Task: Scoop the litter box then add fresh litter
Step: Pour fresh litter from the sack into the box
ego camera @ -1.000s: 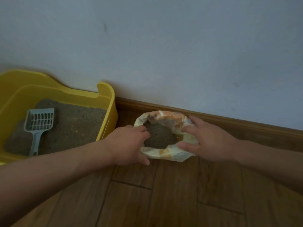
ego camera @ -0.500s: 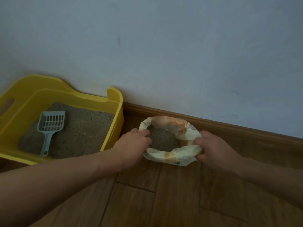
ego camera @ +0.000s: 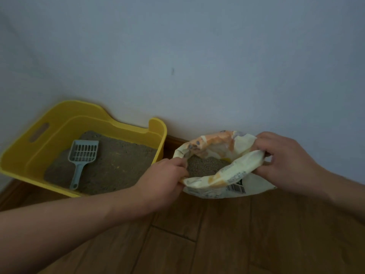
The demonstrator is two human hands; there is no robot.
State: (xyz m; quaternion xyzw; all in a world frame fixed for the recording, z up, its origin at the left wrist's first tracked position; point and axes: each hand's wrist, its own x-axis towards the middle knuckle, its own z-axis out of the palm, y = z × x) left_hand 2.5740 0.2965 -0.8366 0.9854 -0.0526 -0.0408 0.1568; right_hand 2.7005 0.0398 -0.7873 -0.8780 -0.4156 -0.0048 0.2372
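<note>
The left hand (ego camera: pixel 164 175) grips the left side of the rolled-down rim of the litter bag (ego camera: pixel 223 175), fingers curled over the edge. The right hand (ego camera: pixel 284 159) pinches the right side of the same rim, bunching the paper between thumb and fingers. Between the 2 hands the bag's mouth gapes open, showing grey litter (ego camera: pixel 205 165) inside and a barcode on the near face. The bag is on the wooden floor (ego camera: pixel 177 244), close to the baseboard (ego camera: pixel 173 143) under the wall (ego camera: pixel 197 56). Just to its left stands the yellow litter box (ego camera: pixel 158 135), its far side near the wall. Inside the box, a pale blue slotted scoop (ego camera: pixel 82 159) lies flat on the sand-coloured litter, handle toward the near edge.
</note>
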